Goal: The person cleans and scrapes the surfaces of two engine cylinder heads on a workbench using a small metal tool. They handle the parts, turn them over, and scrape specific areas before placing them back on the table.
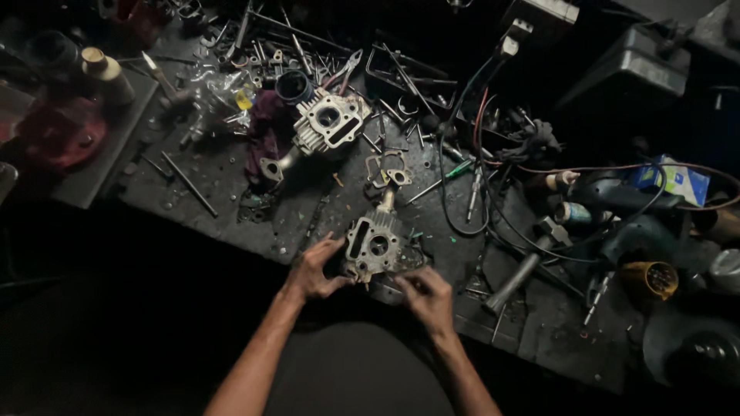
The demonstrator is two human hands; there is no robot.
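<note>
A grey metal engine cylinder head (pixel 375 245) rests near the front edge of a dark, greasy workbench (pixel 231 223). My left hand (pixel 314 270) grips its left side, fingers curled around the casting. My right hand (pixel 426 299) presses at its lower right corner, fingers bent against it and the bench. A second, finned cylinder casting (pixel 330 122) lies farther back, beside a dark purple rag (pixel 266 131).
Loose rods, bolts and pliers (pixel 347 69) litter the bench's back. A thin gasket (pixel 388 171) lies just behind the head. Black and red cables (pixel 478 154) snake to the right, near a power tool (pixel 617 204) and a yellow cup (pixel 651 279). A bottle (pixel 104 73) stands far left.
</note>
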